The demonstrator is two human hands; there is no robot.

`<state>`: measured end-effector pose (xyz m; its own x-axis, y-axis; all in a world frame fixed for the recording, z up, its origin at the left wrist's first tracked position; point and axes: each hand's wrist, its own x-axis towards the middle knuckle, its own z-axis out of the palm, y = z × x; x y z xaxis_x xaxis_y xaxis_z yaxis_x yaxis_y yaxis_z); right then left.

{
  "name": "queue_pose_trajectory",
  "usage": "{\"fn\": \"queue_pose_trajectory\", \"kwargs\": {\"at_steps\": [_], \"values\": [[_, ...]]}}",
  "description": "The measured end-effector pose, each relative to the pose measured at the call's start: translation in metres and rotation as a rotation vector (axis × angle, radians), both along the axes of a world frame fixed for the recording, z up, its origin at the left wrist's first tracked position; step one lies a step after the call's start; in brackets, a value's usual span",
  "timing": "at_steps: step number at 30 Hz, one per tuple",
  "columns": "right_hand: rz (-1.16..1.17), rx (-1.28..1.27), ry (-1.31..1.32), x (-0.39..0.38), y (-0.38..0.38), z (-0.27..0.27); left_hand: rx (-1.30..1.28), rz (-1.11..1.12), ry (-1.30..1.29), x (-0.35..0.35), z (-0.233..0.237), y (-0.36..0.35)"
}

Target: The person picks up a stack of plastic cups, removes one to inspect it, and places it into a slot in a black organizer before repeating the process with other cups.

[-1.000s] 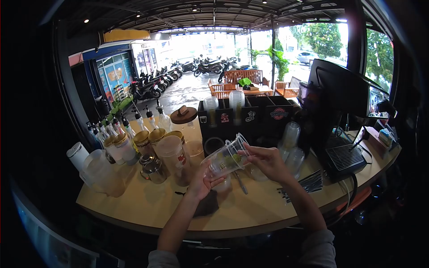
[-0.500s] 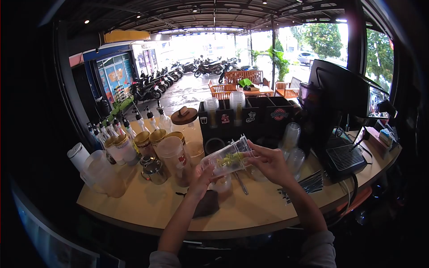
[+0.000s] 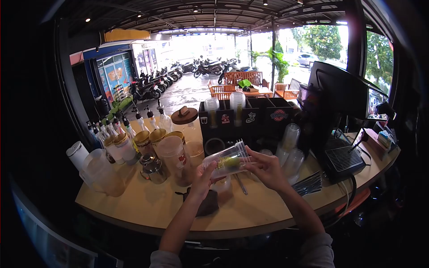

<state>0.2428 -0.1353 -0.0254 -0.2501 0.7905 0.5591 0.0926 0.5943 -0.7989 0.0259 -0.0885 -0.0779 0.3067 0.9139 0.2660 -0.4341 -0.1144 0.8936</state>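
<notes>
Both hands hold a clear plastic cup (image 3: 226, 161) tipped on its side above the bench (image 3: 147, 201): the left hand (image 3: 203, 178) cups its base, the right hand (image 3: 267, 169) grips near its rim. Green bits lie inside it. A dark cloth (image 3: 206, 206) lies just below the left hand, and lidded jars (image 3: 172, 154) stand beyond it.

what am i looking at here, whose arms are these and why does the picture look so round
No robot is involved. One camera sits on a person's head and looks forward and down, so the two bare arms reaching in from the bottom are that person's own. The wide lens bends the edges. The left hand and right hand together hold a clear plastic cup tipped on its side, with something green inside. Below it is a curved tan wooden counter. On it are a dark cloth, gold-lidded jars, a clear plastic pitcher, a black box of stacked cups and, at the right, a black coffee machine.
</notes>
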Motion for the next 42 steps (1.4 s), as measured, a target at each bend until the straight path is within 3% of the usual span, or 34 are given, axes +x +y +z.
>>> {"fn": "queue_pose_trajectory", "kwargs": {"at_steps": [19,24,34,36,42], "values": [[-0.018,0.025,0.098,-0.002,0.002,-0.018,0.053,0.083,0.043,0.002,0.004,-0.006],[0.005,-0.074,0.303,-0.006,-0.004,-0.01,0.034,0.081,0.05,-0.001,0.004,0.001],[0.107,-0.113,0.228,0.001,0.009,-0.023,0.103,0.205,0.079,0.001,0.007,0.009],[0.169,-0.11,0.294,-0.002,0.008,-0.023,-0.028,0.119,-0.04,0.008,0.015,0.002],[0.202,-0.122,0.332,0.0,0.005,-0.03,0.015,0.129,-0.234,0.035,0.023,-0.007]]}}
